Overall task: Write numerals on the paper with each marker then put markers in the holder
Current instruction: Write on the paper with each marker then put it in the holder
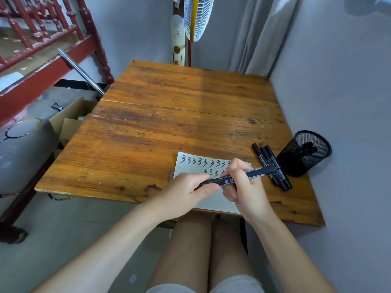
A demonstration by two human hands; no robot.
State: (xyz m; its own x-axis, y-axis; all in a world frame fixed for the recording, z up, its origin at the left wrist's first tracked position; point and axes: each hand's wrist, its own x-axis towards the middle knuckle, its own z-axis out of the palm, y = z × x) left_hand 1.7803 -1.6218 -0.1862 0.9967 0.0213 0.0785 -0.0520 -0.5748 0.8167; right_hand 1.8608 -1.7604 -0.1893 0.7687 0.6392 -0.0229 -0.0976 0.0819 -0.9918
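A white paper (pixel 190 166) lies at the table's near edge, with two rows of black 3s on it; my hands hide much of it. A black marker (pixel 260 173) is held level above the paper. My left hand (pixel 186 195) pinches its left end and my right hand (pixel 243 185) grips its middle. Three black markers (pixel 273 166) lie side by side to the right of the paper. Just beyond them stands the black mesh holder (pixel 304 153), with dark marker ends showing inside.
The wooden table (pixel 169 115) meets a grey wall on the right. An open cardboard box (pixel 69 119) sits on the floor at the left, beside red wooden furniture (pixel 42 60). A standing fan (pixel 196 17) is behind the table. My knees are under the near edge.
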